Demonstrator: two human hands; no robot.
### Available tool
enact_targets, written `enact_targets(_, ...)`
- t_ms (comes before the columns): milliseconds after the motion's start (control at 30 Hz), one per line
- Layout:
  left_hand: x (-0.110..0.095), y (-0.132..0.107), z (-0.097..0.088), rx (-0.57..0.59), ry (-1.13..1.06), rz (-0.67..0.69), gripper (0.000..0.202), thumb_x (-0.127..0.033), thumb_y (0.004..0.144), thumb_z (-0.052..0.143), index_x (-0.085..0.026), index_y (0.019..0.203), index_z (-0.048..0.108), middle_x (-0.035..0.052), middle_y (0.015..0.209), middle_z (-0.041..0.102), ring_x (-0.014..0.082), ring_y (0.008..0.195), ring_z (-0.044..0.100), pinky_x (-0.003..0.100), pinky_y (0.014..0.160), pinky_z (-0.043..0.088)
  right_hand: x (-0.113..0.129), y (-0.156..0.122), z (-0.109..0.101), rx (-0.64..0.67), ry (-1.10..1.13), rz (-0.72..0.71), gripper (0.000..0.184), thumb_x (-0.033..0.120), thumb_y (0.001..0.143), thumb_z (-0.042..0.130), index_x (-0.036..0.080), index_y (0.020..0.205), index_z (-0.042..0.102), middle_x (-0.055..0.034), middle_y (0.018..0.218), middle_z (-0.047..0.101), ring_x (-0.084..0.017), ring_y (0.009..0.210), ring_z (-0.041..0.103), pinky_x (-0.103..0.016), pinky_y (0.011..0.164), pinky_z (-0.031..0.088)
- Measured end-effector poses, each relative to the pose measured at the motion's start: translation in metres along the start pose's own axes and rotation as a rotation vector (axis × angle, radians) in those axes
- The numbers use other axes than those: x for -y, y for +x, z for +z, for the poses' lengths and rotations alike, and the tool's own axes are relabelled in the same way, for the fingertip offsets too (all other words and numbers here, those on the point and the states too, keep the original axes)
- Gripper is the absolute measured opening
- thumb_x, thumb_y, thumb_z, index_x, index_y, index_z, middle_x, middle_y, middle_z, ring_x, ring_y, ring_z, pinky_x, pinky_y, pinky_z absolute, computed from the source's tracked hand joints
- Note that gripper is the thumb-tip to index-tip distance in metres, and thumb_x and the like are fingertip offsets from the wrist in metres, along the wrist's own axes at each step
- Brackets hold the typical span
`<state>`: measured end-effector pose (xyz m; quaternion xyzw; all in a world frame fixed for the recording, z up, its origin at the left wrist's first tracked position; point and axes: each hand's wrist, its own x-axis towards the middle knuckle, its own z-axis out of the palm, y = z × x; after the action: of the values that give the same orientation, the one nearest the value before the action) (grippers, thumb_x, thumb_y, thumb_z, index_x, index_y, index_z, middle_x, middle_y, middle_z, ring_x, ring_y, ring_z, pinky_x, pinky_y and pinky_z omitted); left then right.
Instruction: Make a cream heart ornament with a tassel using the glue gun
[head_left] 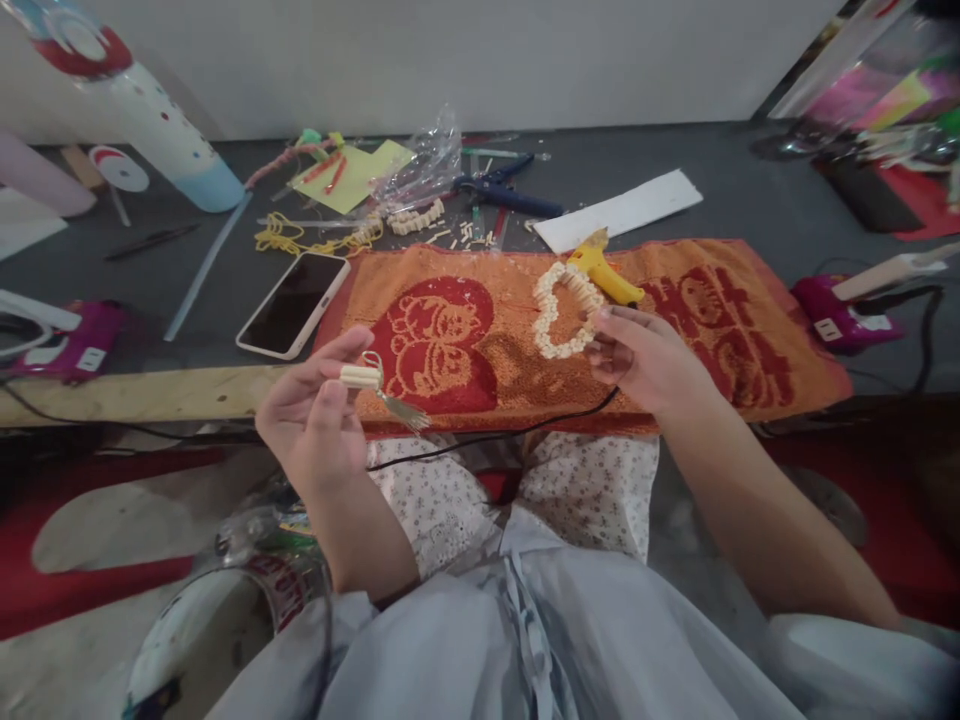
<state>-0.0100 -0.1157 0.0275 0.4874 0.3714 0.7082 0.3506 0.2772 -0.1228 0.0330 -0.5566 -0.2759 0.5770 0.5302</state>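
My left hand (315,415) pinches a small cream cylinder bead (361,377) with a metal ring and a pale tassel (405,412) hanging from it. My right hand (641,360) is curled around the lower edge of a ring of cream beads (559,310), held just above an orange towel (750,350) with red cartoon prints. A yellow glue gun (604,272) lies on the towel right behind the bead ring, and its black cord (495,438) runs across my lap.
A phone (294,303) lies left of the towel. Behind it are yellow string (289,238), loose cream beads (415,220), clear plastic wrap (421,170), blue pliers (506,190) and a white paper strip (619,210). Purple power strips (829,315) sit at both sides. A wooden plank (135,393) runs left.
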Motion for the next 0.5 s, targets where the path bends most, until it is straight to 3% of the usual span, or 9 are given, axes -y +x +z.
enact_targets(233, 0.001, 0.003, -0.015, -0.042, -0.007, -0.007, 0.017, -0.039, 0.075, 0.075, -0.024, 0.074, 0.068, -0.0025, 0.094, 0.078, 0.0177, 0.090, 0.073, 0.028, 0.066, 0.057, 0.003, 0.003, 0.008, -0.006, -0.007, 0.020, 0.036, 0.038, 0.057, 0.087, 0.020, 0.075, 0.062, 0.0047, 0.057, 0.052, -0.009, 0.050, 0.051, -0.019, 0.038, 0.033)
enact_targets(500, 0.002, 0.004, -0.024, -0.052, 0.000, -0.011, 0.014, -0.038, 0.079, 0.072, -0.024, 0.077, 0.068, -0.0018, 0.093, 0.077, 0.0143, 0.085, 0.072, 0.025, 0.063, 0.055, -0.013, 0.016, 0.055, 0.097, -0.095, 0.057, 0.045, 0.043, 0.049, 0.090, 0.019, 0.073, 0.061, 0.0064, 0.050, 0.053, -0.007, 0.041, 0.048, -0.018, 0.033, 0.035)
